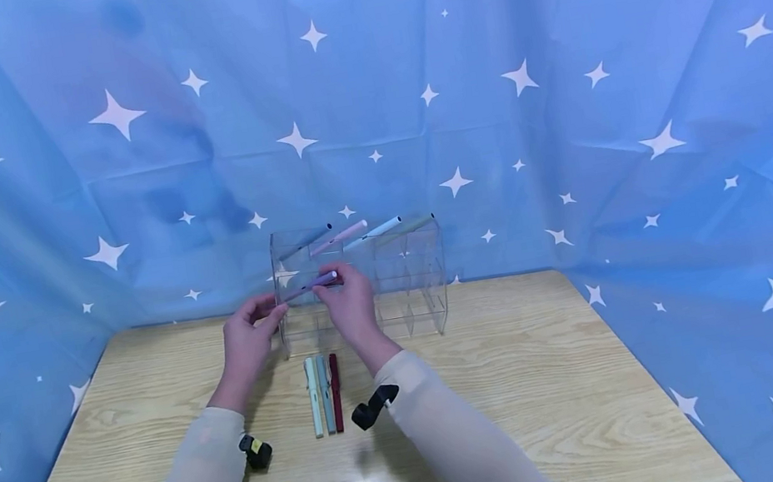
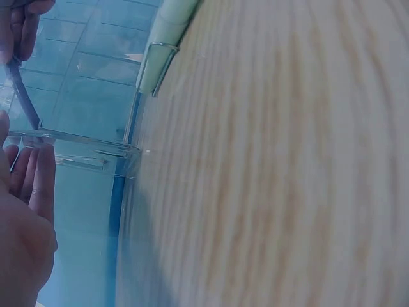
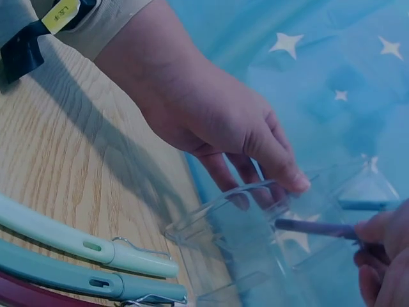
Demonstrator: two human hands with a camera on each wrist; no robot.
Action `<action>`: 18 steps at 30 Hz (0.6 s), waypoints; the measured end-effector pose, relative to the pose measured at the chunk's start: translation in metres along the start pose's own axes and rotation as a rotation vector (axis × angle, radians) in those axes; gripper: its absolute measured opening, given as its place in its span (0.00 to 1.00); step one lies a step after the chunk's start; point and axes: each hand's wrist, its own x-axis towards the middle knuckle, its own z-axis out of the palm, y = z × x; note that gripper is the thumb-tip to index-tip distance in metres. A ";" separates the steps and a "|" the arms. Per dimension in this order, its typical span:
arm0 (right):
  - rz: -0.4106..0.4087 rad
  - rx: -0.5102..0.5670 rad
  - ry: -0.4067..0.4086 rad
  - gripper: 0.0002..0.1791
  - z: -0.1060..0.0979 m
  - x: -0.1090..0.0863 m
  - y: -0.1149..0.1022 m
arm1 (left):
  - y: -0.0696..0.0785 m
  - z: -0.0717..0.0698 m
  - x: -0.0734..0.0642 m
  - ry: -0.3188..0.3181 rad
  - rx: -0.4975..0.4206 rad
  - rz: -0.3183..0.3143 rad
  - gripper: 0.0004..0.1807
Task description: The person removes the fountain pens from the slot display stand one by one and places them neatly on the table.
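Note:
My right hand (image 1: 354,305) pinches a purple pen (image 1: 310,286) in front of the left part of a clear pen rack (image 1: 403,276). The pen slants, its lower end pointing left into the rack. At the rack's left side wall, my left hand (image 1: 250,338) grips the edge, thumb at the front and fingers along the outer face. The right wrist view shows this left hand (image 3: 217,115) and the purple pen (image 3: 316,228) near the wall. Across the rack's top lie a dark blue pen (image 1: 306,242), a pink pen (image 1: 340,237), a light blue pen (image 1: 373,233) and a grey-green pen (image 1: 418,224).
On the wooden table (image 1: 531,387), a mint pen (image 1: 314,397), a teal pen (image 1: 326,395) and a dark red pen (image 1: 336,394) lie side by side before the rack. A blue star-patterned cloth (image 1: 363,93) hangs behind the table and along its sides.

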 end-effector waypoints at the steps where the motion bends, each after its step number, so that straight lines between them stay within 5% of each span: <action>1: 0.001 -0.004 -0.003 0.14 0.000 0.001 0.000 | 0.000 0.000 0.000 0.001 0.004 -0.001 0.21; 18: 0.001 -0.032 -0.049 0.11 -0.002 0.006 0.001 | -0.001 -0.001 0.000 -0.005 0.012 -0.001 0.28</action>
